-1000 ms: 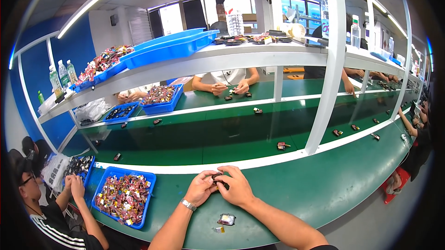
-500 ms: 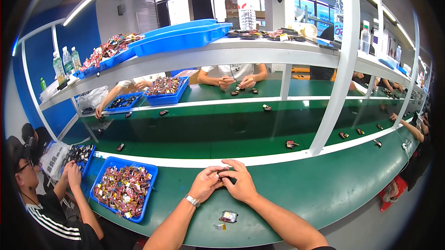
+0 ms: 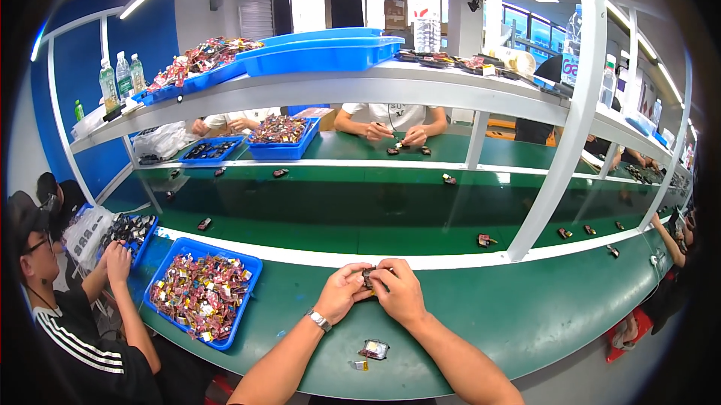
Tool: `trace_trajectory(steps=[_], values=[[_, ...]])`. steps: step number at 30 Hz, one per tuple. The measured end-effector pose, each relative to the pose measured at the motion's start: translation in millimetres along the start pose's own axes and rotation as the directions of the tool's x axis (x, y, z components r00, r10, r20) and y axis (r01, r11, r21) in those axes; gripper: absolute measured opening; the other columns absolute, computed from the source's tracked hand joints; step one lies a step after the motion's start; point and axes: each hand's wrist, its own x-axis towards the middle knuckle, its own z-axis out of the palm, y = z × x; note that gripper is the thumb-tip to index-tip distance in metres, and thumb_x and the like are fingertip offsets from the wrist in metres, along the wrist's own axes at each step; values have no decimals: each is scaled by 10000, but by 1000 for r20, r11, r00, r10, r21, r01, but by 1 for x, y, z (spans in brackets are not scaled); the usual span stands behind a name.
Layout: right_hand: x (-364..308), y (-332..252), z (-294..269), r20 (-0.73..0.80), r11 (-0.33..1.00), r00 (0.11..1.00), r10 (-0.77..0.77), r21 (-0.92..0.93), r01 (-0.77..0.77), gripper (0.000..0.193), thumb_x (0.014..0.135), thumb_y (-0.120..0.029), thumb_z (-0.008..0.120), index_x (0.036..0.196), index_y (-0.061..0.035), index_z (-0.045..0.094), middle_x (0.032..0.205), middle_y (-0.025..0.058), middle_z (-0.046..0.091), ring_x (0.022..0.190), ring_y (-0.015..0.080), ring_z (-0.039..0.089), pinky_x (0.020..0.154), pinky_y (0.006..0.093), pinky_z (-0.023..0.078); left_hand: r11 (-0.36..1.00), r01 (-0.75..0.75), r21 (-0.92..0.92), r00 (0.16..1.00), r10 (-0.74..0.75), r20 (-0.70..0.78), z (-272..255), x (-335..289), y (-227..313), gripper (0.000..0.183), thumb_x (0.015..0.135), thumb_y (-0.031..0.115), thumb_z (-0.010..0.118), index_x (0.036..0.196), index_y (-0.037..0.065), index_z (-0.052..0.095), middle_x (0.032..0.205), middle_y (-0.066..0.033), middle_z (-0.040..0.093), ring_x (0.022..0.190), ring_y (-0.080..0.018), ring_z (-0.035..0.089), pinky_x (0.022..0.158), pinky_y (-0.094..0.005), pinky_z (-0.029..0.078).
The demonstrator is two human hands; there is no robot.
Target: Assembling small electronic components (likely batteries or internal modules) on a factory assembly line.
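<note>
Both my hands meet over the green bench. Between the fingertips is a small dark electronic module (image 3: 367,278), partly covered by fingers. My left hand (image 3: 339,297), with a metal watch at the wrist, is closed on its left side. My right hand (image 3: 401,294) pinches it from the right, fingers curled over the top. Nearer me on the bench lies another small module with a silver-white face and dark edge (image 3: 375,349). Just below it is a little silver and yellow piece (image 3: 360,365), like a small pouch battery.
At left stands a blue tray (image 3: 254,285) heaped with small red, yellow and silver parts. Beyond a white rail, a dark green conveyor belt (image 3: 338,213) carries scattered modules. A shelf post (image 3: 559,134) rises at right. A co-worker (image 3: 82,330) sits at left; others work opposite.
My right fingers have curled in closer around the module. Across the belt, a co-worker's outstretched arm at left has drawn back. The whole view has shifted slightly.
</note>
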Motion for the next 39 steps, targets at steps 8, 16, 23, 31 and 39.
trace_trajectory(steps=[8, 16, 23, 31, 39], values=[[2, -5, 0, 56, 987, 996, -70, -142, 77, 140, 762, -68, 705, 900, -80, 682, 930, 35, 617, 866, 227, 607, 691, 339, 537, 1000, 7, -19, 1000, -7, 1, -1, -1, 0, 310, 982, 55, 492, 1285, -1, 464, 1181, -107, 613, 1096, -197, 611, 987, -388, 510], [0, 1, 4, 64, 965, 987, -145, -211, 155, 151, 755, -54, 693, 904, -74, 677, 933, 39, 613, 865, 231, 603, 694, 339, 540, 1000, 22, 4, 1000, -22, -20, 2, -1, 1, 283, 990, 48, 475, 1270, 8, 479, 1159, -95, 629, 1083, -189, 612, 978, -386, 512], [-1, 2, 8, 43, 960, 988, -151, -231, 157, 143, 749, -49, 684, 890, -68, 673, 925, 37, 616, 859, 225, 604, 690, 332, 538, 999, 30, 26, 999, -29, -33, 4, -1, 1, 278, 991, 40, 468, 1265, 0, 477, 1150, -100, 626, 1076, -197, 613, 971, -387, 516], [-3, 6, 5, 61, 939, 983, -175, -289, 185, 123, 758, -54, 677, 881, -63, 667, 920, 25, 632, 865, 212, 611, 697, 334, 536, 999, 1, 37, 1000, 0, -26, 7, 1, -1, 284, 984, 23, 462, 1266, -9, 470, 1164, -114, 615, 1068, -205, 618, 952, -388, 530], [-5, 2, 11, 130, 989, 991, -16, -144, 35, 292, 733, -109, 727, 1016, -48, 683, 1135, 116, 624, 991, 293, 621, 842, 376, 536, 1000, -13, 15, 997, 14, -77, 0, 3, -2, 301, 985, 34, 470, 1283, -9, 467, 1206, -135, 605, 1076, -203, 619, 923, -371, 543]])
